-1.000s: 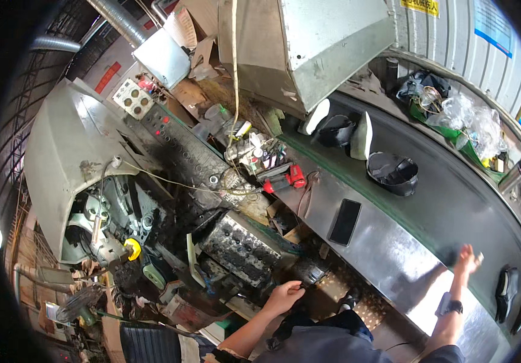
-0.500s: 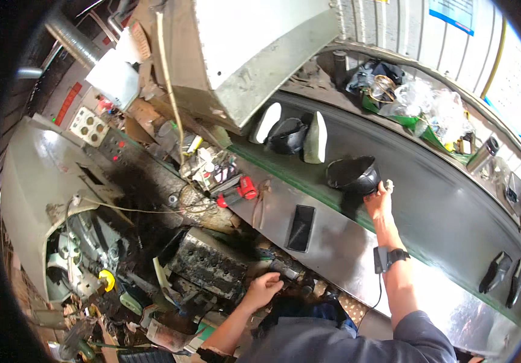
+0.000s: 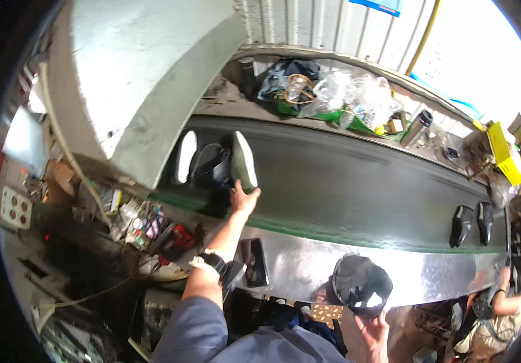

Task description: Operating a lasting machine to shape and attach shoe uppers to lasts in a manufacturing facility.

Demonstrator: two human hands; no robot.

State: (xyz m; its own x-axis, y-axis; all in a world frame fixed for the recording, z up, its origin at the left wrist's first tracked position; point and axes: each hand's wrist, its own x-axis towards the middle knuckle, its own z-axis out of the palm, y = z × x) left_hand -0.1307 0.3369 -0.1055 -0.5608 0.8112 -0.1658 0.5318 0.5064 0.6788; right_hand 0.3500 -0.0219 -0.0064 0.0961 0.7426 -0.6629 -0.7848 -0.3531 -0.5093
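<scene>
My left hand [image 3: 245,201] reaches out over the dark conveyor belt [image 3: 327,187], its fingers closed around the near end of a pale shoe sole [image 3: 244,160]. Left of that sole lies a black shoe upper [image 3: 212,164], and beyond it a second white-faced sole [image 3: 186,156]. My right hand [image 3: 372,331], close to my body, grips another black shoe upper [image 3: 350,275] by its lower edge, above the metal ledge. This upper is tilted, with its opening showing. Part of my right hand's grip is hidden behind it.
A dark phone [image 3: 255,262] lies on the metal ledge [image 3: 300,254]. Two black shoes [image 3: 473,225] stand at the belt's right end. Another person [image 3: 502,308] is at the lower right. A big grey hood [image 3: 151,78] covers the belt's left end. Plastic bags [image 3: 357,97] fill the back shelf.
My right hand has brought the black upper from the belt back toward me. My left hand has gone from beside the machinery out to the pale sole. The view has shifted right.
</scene>
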